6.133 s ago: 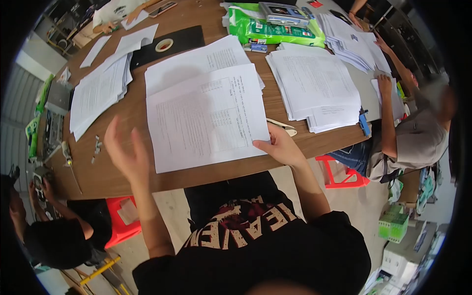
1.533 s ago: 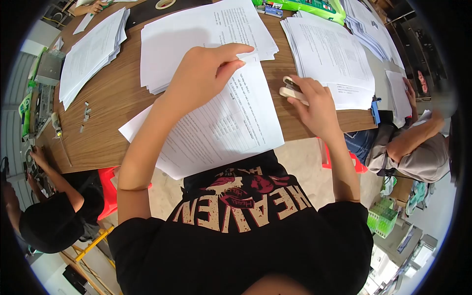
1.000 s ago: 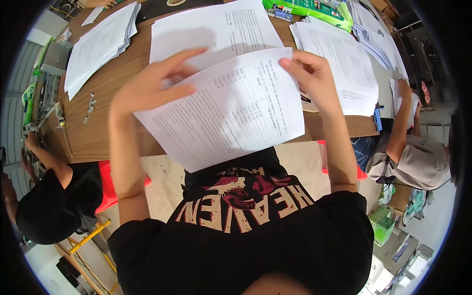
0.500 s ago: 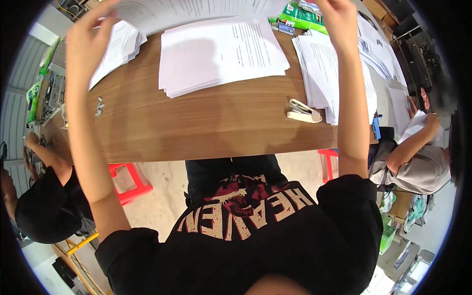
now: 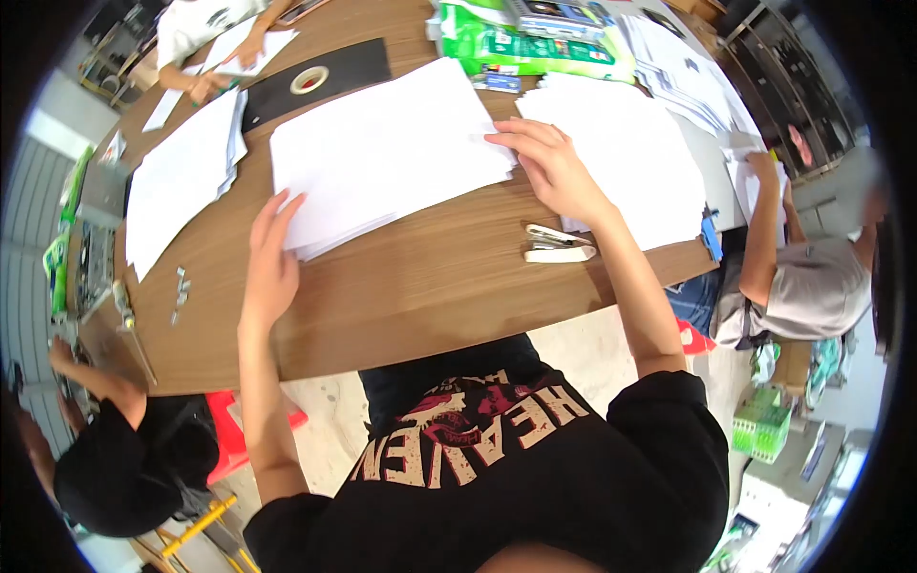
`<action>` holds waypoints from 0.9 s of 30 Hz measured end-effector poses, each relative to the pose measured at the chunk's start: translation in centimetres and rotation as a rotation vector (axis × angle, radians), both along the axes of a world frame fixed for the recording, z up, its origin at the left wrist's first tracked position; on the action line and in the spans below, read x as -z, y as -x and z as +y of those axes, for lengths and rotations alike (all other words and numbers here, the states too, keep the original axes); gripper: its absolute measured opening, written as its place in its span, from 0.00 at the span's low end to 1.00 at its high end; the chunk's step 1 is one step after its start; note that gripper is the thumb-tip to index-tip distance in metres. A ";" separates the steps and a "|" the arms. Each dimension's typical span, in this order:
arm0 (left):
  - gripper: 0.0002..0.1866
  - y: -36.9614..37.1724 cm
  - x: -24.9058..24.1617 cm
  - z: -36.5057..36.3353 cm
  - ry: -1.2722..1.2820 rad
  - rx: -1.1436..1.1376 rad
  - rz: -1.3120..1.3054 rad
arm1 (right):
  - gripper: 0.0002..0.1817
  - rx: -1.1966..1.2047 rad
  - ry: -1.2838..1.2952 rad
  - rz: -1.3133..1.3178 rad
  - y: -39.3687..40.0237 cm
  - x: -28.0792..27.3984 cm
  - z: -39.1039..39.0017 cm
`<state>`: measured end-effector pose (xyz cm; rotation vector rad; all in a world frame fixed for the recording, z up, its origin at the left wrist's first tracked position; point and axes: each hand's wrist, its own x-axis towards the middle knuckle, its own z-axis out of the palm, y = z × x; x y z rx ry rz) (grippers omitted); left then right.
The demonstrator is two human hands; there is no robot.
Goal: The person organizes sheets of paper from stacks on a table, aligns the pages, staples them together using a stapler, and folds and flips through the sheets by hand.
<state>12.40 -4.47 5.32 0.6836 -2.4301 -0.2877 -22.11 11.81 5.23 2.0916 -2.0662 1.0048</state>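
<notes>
A middle stack of paper (image 5: 382,143) lies on the wooden table (image 5: 411,296), its top sheet looking blank. My left hand (image 5: 274,253) is at the stack's lower left corner, fingers apart, holding nothing. At the right edge, my right hand (image 5: 554,167) rests its extended fingers on the paper. To the left lies another paper stack (image 5: 186,172), and a third stack (image 5: 621,153) is on the right. A white stapler (image 5: 561,244) sits below my right hand, near the right stack.
Behind the middle stack, a tape roll (image 5: 309,80) lies on a black sheet (image 5: 358,72). A green package (image 5: 525,48) is at the back. Small metallic pieces (image 5: 180,294) lie at left. Co-workers are at the back left, left and right; a red stool (image 5: 227,435) stands below.
The raised sheet has come down onto the middle stack. Both my hands have lowered toward me and let go of it. The view has shifted, showing more of the table's far side.
</notes>
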 end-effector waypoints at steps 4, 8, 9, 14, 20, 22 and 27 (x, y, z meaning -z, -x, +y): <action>0.20 1.3 -1.3 1.7 -0.423 -0.017 0.231 | 0.12 0.137 0.174 -0.278 -1.6 -1.9 5.5; 0.02 8.5 -2.4 3.7 -0.365 0.196 0.201 | 0.10 0.366 0.238 -0.438 -2.8 -0.2 10.6; 0.02 11.0 -3.2 4.8 -0.305 0.254 0.176 | 0.10 0.382 0.246 -0.437 -2.2 0.5 11.9; 0.16 25.1 -4.8 8.2 -0.182 0.491 0.164 | 0.17 0.537 0.506 -1.117 0.7 1.8 16.2; 0.18 43.3 -1.7 6.1 -0.358 0.741 0.206 | 0.28 0.291 0.751 -1.680 2.7 1.4 18.7; 0.16 47.5 0.7 4.3 -0.075 0.610 0.124 | 0.28 0.216 0.811 -1.838 3.2 1.4 19.2; 0.26 50.2 2.7 2.9 -0.046 0.625 -0.114 | 0.31 0.107 0.861 -2.007 3.7 1.1 19.6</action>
